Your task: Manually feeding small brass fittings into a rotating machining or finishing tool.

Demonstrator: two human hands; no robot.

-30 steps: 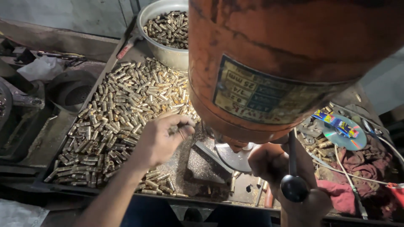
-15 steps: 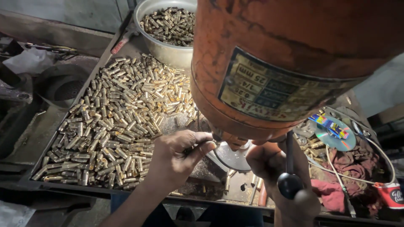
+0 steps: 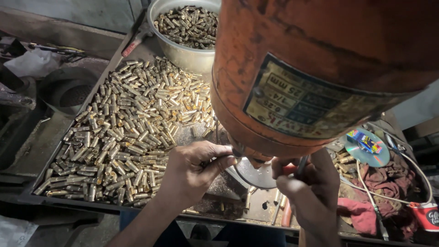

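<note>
Tray: a dark, grimy metal tray [image 3: 32, 194] with a raised rim.
Left part: a dense heap of small brass cylinders [image 3: 128, 132] spread loose.
Far end: a steel bowl [image 3: 180, 52] of the same pieces.
Right part: a shiny disc [image 3: 366, 153], red rags [image 3: 366, 215], white cable [image 3: 366, 183].
</note>
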